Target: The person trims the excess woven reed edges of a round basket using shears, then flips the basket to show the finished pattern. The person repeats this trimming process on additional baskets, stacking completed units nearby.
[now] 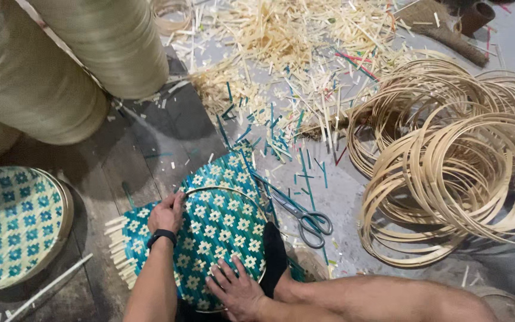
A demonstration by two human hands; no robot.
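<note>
Head view, steeply downward, close

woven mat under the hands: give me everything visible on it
The woven mat is a flat, roughly square panel of teal and pale strips plaited into a repeating flower-like check, seemingly bamboo. Loose pale strip ends stick out along its left edge. It lies on the dark floor, one corner pointing up toward the scissors. A thin pale hoop sits on top, marking a circle. The left hand presses the hoop's upper left; the right hand lies flat on the weave near its lower rim.

The right hand (238, 290) hides the woven mat's (210, 229) near edge.
</note>
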